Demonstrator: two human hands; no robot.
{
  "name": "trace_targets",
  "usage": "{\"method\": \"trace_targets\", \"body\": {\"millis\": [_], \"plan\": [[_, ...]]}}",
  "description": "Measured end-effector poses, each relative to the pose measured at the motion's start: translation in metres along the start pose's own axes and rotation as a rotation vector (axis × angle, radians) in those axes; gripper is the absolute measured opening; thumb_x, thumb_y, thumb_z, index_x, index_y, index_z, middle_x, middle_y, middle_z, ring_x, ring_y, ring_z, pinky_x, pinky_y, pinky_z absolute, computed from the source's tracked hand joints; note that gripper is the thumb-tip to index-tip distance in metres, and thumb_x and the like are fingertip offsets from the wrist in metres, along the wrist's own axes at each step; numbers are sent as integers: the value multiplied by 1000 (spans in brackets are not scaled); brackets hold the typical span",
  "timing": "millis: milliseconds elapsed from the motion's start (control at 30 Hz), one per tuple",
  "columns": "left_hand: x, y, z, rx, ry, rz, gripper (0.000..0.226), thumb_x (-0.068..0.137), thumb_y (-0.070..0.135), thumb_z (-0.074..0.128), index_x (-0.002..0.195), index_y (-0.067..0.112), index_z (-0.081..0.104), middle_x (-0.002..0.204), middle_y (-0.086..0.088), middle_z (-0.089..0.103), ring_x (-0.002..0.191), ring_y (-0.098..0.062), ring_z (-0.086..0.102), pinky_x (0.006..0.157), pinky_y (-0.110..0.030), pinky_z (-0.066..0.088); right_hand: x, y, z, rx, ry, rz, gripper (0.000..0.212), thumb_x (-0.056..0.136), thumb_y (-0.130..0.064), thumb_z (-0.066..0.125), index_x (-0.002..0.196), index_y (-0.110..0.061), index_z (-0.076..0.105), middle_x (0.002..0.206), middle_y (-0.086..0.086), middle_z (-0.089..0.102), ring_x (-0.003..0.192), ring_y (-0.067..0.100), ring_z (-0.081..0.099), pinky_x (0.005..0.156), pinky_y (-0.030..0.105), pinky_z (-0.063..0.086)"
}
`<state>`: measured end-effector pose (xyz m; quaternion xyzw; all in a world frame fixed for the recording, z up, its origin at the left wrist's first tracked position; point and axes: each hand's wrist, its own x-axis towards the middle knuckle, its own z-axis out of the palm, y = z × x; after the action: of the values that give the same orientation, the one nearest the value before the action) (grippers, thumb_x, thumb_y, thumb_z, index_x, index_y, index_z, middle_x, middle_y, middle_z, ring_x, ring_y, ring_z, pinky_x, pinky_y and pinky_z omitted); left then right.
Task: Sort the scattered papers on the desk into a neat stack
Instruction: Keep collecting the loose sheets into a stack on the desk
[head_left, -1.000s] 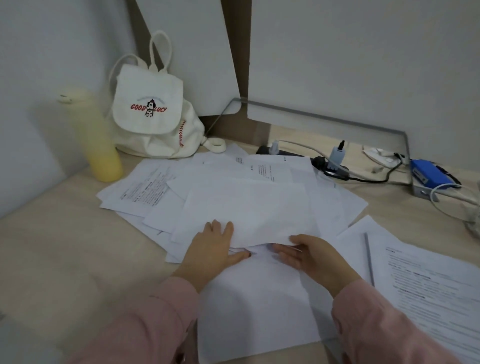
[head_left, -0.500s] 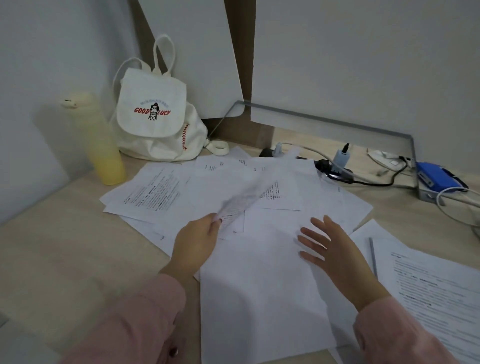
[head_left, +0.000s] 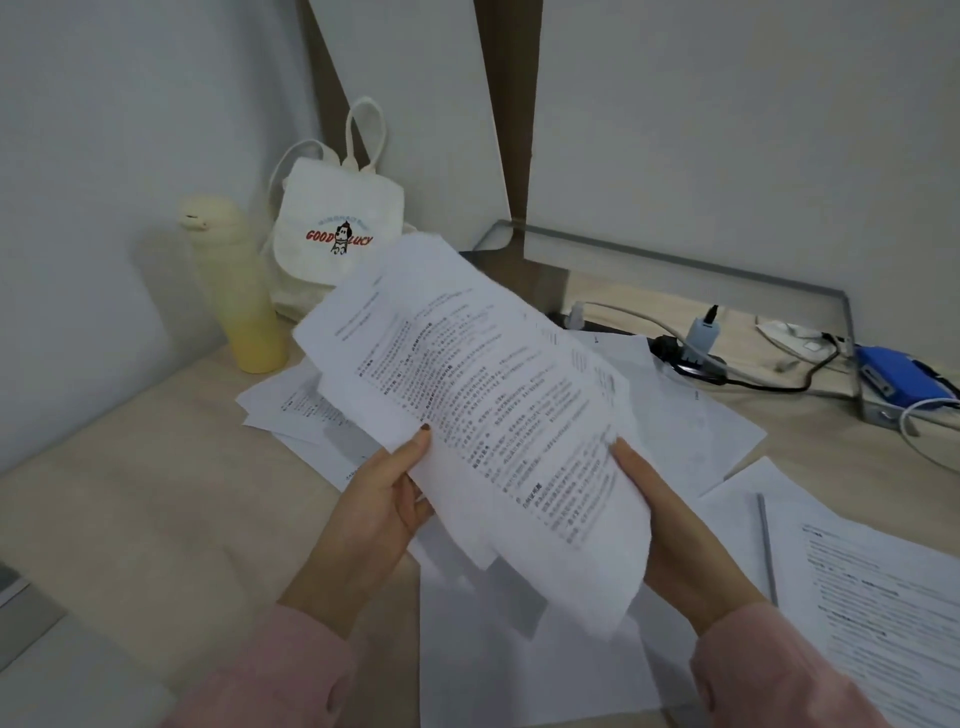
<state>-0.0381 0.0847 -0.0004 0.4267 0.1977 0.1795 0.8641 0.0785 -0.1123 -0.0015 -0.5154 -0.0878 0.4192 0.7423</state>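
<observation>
A loose bundle of printed white sheets (head_left: 483, 415) is lifted off the desk, tilted with its far end toward the bag. My left hand (head_left: 382, 512) grips its left edge, thumb on top. Along the bundle's right edge, my right hand (head_left: 670, 525) holds it from beneath. Several more sheets (head_left: 691, 421) lie scattered on the wooden desk (head_left: 145, 509) under and behind the bundle. A blank sheet (head_left: 519, 654) lies near the front edge. Printed pages (head_left: 872, 597) lie at the right.
A yellow bottle (head_left: 236, 291) and a white drawstring bag (head_left: 337, 244) stand at the back left. Behind the papers is a power strip with plugs and cables (head_left: 701, 348), and a blue device (head_left: 904, 374) at the far right. A grey pencil (head_left: 766, 545) lies on the right pages.
Both hands were flat on the papers on the desk. They have gathered several sheets and lifted them up toward the camera as one bundle.
</observation>
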Motion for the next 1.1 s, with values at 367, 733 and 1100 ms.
{"method": "trace_targets", "body": {"millis": [367,733,1100], "plan": [[-6,-26,-32,232,107,-46,30,92,7,50,121,13,57,75,5,64,50,-8,44,55,-22,48,-12,7,-42,-343,386,-47,30,91,-7,50,119,-8,59,110,9,70,101,29,66,87,43,53],[-2,-35,-50,-56,173,-21,34,91,4,45,84,15,75,87,0,76,81,-14,71,71,-26,59,-20,4,-54,-987,552,53,23,94,1,33,105,-7,52,93,16,56,85,31,54,73,32,44],[1,-45,-62,-33,121,-13,35,96,14,38,127,9,54,117,-3,67,100,-14,67,76,-23,57,-20,-9,-65,-1224,874,-253,33,97,-15,34,69,-1,44,71,17,48,74,29,45,68,35,31]]}}
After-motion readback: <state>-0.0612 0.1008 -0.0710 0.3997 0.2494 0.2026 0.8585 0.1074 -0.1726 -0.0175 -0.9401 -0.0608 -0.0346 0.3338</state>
